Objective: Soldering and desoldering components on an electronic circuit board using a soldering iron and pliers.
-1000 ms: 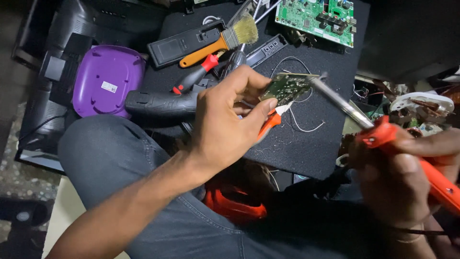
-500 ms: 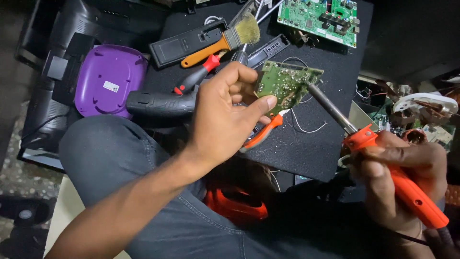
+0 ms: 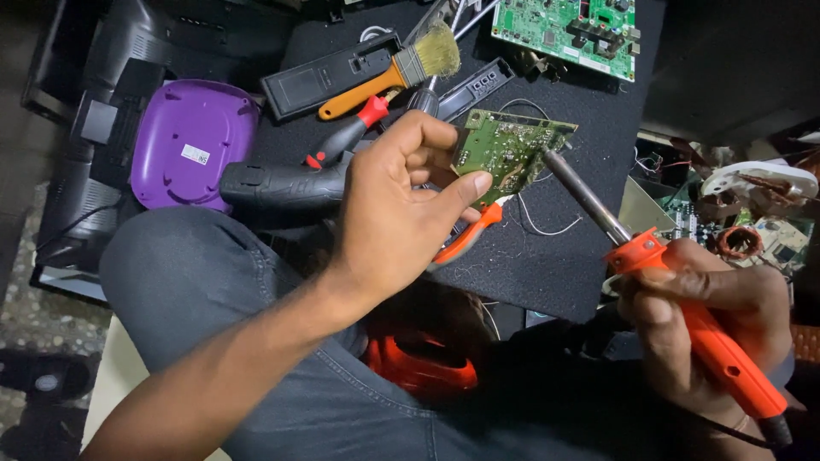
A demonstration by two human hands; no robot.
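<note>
Head view looks down on two bare hands at work over a black mat [image 3: 547,265] on the bench. Left hand [image 3: 401,213] is closed in a pinch around a small green circuit board [image 3: 511,149], thumb on its lower edge and fingers curled behind it, holding it tilted above the mat. Right hand [image 3: 709,324] is wrapped tight around the orange handle of a soldering iron [image 3: 649,273]; its dark metal tip touches the right edge of the small board.

No open container with contents can be made out. A purple moulded case [image 3: 192,141] lies closed at the left, beside the mat, so nothing inside it shows. At the right edge sits a heap of parts [image 3: 743,213], with a copper coil and a white piece among scraps, too jumbled to count.

Counted: two circuit boards, the small one in the left hand and a larger green board [image 3: 568,30] at the top of the mat. One paintbrush [image 3: 401,68] with an orange handle rests across a black remote shell [image 3: 329,77]. One red-and-black screwdriver [image 3: 346,137] lies just below them, next to a black glue gun [image 3: 282,183]. One pair of orange-handled pliers [image 3: 465,239] pokes out from under the left hand. An orange object [image 3: 423,367] lies low between the knees, partly hidden.
</note>
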